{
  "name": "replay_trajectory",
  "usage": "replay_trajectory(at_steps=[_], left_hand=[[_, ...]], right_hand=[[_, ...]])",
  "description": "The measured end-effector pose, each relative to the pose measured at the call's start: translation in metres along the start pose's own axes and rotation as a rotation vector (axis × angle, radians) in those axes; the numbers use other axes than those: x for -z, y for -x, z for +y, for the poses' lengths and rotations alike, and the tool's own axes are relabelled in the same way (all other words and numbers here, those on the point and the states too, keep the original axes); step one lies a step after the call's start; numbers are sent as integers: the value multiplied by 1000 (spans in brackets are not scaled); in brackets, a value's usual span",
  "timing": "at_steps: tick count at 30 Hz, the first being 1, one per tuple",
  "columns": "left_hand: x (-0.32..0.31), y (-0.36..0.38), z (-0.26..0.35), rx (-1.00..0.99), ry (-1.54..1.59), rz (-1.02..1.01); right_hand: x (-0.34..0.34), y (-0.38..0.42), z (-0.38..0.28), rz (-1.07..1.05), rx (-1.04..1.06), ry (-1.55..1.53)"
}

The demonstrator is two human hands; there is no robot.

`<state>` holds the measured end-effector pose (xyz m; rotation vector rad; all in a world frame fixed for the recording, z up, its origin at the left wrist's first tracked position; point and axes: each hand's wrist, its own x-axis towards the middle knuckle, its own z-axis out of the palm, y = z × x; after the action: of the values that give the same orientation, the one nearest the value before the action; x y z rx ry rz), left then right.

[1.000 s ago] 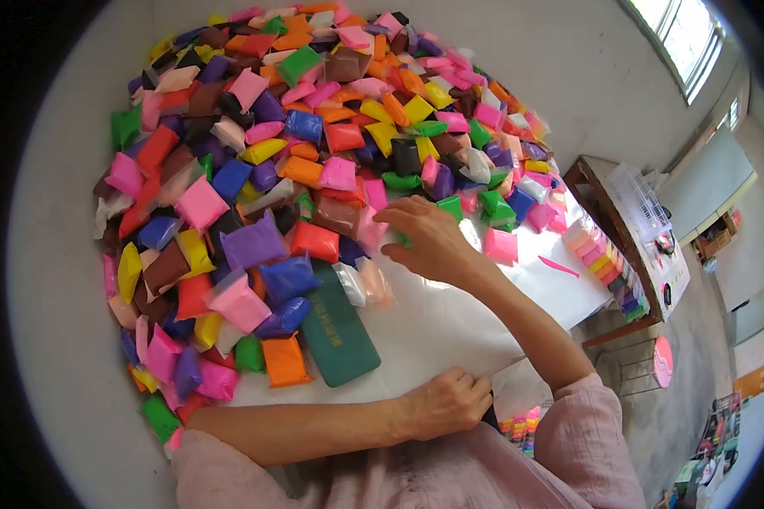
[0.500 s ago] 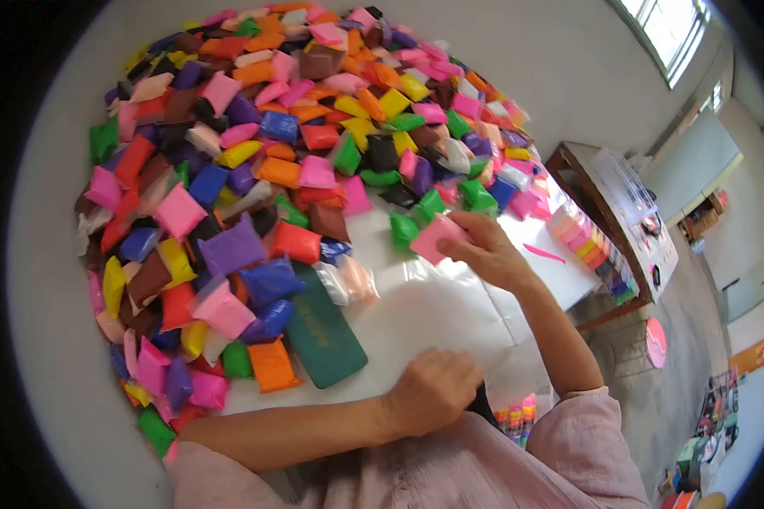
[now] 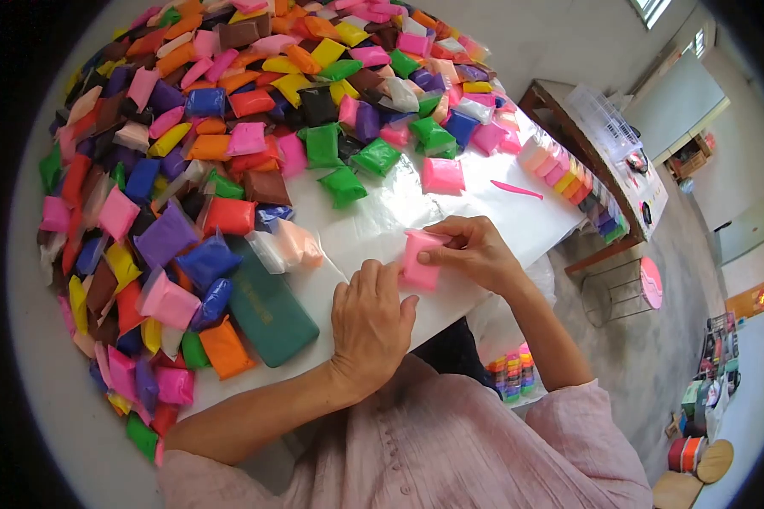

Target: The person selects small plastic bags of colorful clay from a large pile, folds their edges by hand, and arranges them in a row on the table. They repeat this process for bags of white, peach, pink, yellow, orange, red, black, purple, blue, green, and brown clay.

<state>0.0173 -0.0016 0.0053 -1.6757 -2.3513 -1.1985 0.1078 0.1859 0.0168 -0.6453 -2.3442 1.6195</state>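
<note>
Right hand (image 3: 477,253) grip pinches pink packet (image 3: 416,265), right of green case (image 3: 272,316), left hand (image 3: 371,318) loosely spread beside it, contact unclear; one-sided pinch could let it twist and slip.

A dark green case (image 3: 273,310) with faint lettering and a slim pink plastic tool (image 3: 516,189) lie apart on the white counter (image 3: 530,222). Beyond, a second, wood-edged table (image 3: 542,106) carries a clear basket (image 3: 601,119). Beside it, on the grey floor (image 3: 679,356), stands a wire-framed stool (image 3: 650,282) with a pink top. A window (image 3: 651,10) shows high up.
</note>
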Motion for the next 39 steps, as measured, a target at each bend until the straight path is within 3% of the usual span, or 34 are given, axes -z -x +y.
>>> replay_trajectory(at_steps=[4,7,10,16,23,32,39], left_hand=[[-5,-7,-9,31,17,21],[-5,-10,-9,7,10,44],[-6,-10,-9,-2,-23,32],[-6,-10,-9,-19,-35,30],[-5,-10,-9,-61,-51,19],[-3,-8,-11,-89,-6,37],[0,-6,-6,-159,171,152]], right_hand=[[-8,8,-8,245,251,442],[-16,13,1,379,284,513],[-20,26,3,468,315,294],[-20,50,2,318,644,758],[-28,43,9,328,749,768],[-38,46,8,422,634,705],[-14,53,-24,59,-50,-389]])
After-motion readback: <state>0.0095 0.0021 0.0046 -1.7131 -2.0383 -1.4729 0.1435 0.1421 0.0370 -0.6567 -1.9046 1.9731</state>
